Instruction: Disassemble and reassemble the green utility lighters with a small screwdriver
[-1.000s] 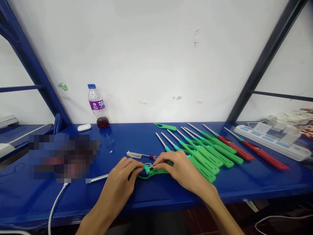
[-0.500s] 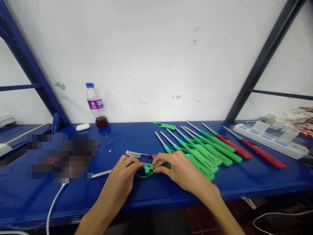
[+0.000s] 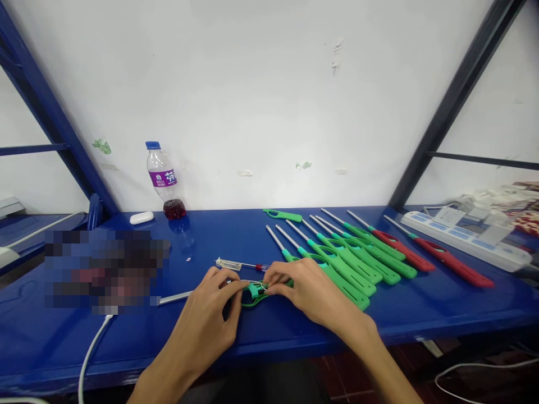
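Note:
Between my hands, low over the table's front, lies an opened green stick lighter [image 3: 251,303], its inside showing a teal trigger piece and a thin pale wire. Its metal tube [image 3: 174,297] sticks out to the left past my left hand [image 3: 210,314]. That hand grips the lighter around the trigger area, thumb and index finger at the teal piece. My right hand [image 3: 297,286] pinches at the wire and inner parts, and its fingers hide the handle's middle. Just behind lies a clear-handled screwdriver [image 3: 229,264], partly covered by my right fingers.
Several green lighters [image 3: 351,275] and two red lighters [image 3: 452,261] lie in a row at right, near a white power strip [image 3: 467,238]. A loose green half-shell [image 3: 284,215] lies behind. At left are a bottle [image 3: 164,179], a white case [image 3: 142,217] and a blurred patch with a white cable [image 3: 90,350].
My left thumb has shifted down and away from the index finger, opening a gap, while the fingertips stay at the teal piece. My right hand has barely moved.

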Tool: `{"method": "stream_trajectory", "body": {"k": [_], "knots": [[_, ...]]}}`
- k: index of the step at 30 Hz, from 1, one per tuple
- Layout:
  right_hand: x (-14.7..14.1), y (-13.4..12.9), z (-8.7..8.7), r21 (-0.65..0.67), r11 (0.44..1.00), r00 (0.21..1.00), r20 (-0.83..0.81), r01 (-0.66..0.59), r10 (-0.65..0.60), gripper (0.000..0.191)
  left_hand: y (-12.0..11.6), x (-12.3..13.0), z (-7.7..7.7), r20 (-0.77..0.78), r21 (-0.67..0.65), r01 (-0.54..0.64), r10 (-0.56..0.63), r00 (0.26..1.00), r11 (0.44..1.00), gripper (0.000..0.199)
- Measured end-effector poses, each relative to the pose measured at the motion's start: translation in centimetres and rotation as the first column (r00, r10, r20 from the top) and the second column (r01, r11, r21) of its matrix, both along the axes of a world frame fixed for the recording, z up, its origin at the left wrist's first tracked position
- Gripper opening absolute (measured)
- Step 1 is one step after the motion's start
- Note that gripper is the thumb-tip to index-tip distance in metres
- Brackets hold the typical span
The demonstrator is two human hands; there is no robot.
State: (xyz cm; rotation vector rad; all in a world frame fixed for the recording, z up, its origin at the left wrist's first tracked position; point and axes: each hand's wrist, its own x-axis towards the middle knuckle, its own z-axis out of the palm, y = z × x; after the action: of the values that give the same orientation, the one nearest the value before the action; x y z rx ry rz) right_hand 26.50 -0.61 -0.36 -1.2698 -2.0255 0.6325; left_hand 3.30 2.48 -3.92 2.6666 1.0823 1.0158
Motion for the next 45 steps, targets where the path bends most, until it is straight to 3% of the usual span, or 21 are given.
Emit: {"method": "stream_trajectory", "body": {"k": [11, 25, 35, 41, 45], "knots": [[0.1, -0.2, 0.7, 0.062, 0.998, 0.984, 0.175, 0.025, -0.036, 0.021, 0.0, -0.2, -0.8, 0.027, -0.047, -0.010, 0.011, 1.000, 0.999, 0.019], [0.2, 0.1, 0.2, 0.067, 0.998, 0.979, 0.202, 0.018, -0.031, 0.019, -0.1, -0.1, -0.2, 0.060, -0.101, 0.006, 0.000, 0.998, 0.995, 0.014], [-0.4, -1.2, 0.5, 0.148, 0.989, 0.930, 0.363, 0.001, -0.056, 0.015, 0.2, -0.1, -0.5, 0.062, -0.025, -0.005, 0.007, 0.998, 1.000, 0.009], [-0.4, -1.5, 0.6, 0.125, 0.992, 0.933, 0.357, 0.008, -0.052, 0.011, 0.8, -2.6, 1.0, 0.037, 0.045, -0.092, 0.090, 0.995, 0.995, 0.025], [-0.1, -1.3, 0.7, 0.105, 0.994, 0.940, 0.340, 0.004, -0.040, 0.012, 1.6, -4.7, 1.3, -0.064, -0.063, -0.117, 0.113, 0.992, 0.991, 0.024]]}}
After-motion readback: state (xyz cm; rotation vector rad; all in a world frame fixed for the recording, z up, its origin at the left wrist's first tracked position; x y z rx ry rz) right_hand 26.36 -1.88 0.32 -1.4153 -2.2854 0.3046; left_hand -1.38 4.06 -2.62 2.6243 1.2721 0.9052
